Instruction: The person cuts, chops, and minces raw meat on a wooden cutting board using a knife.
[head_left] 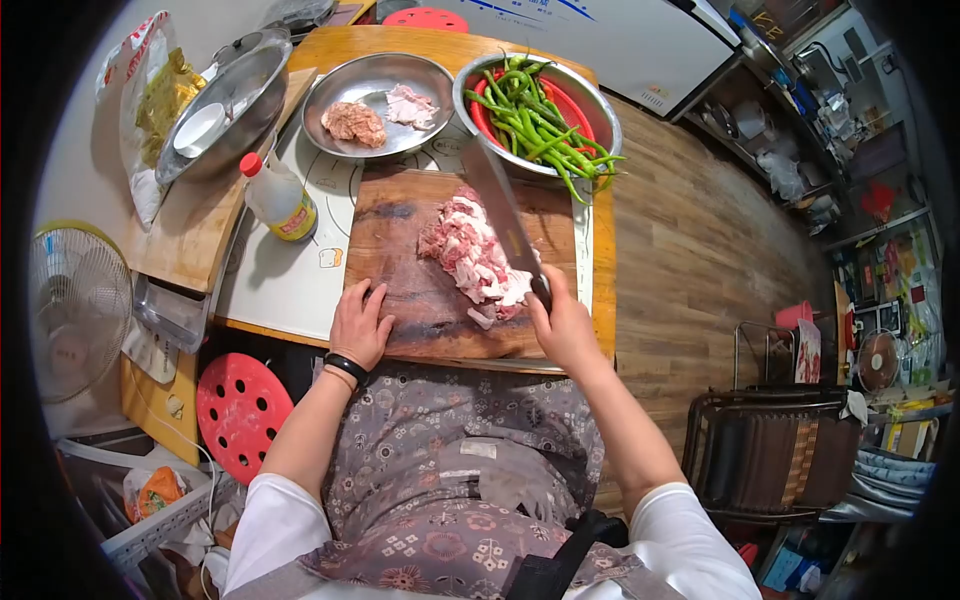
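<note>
Right grip [566,322] clasped round broad metal cleaver [503,215], left grip [360,325] unclenched on scuffed wooden board [388,240], lumpy pink meat [470,245].

White sleeves [275,535], floral apron [440,545], likely black wristband [346,367]

Scuffed wd board [395,235], smooth mtl knife [507,215], shiny mtl dish [372,78], matt cloth apron [395,440]

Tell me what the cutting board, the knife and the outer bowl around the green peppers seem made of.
Cutting board: wood, worn and mostly matte, by its brown grain and dark stains. Knife: blade probably steel, smooth and grey; the dark handle could be wood or plastic. Outer bowl: likely stainless steel, from its silvery, shiny rim.
</note>
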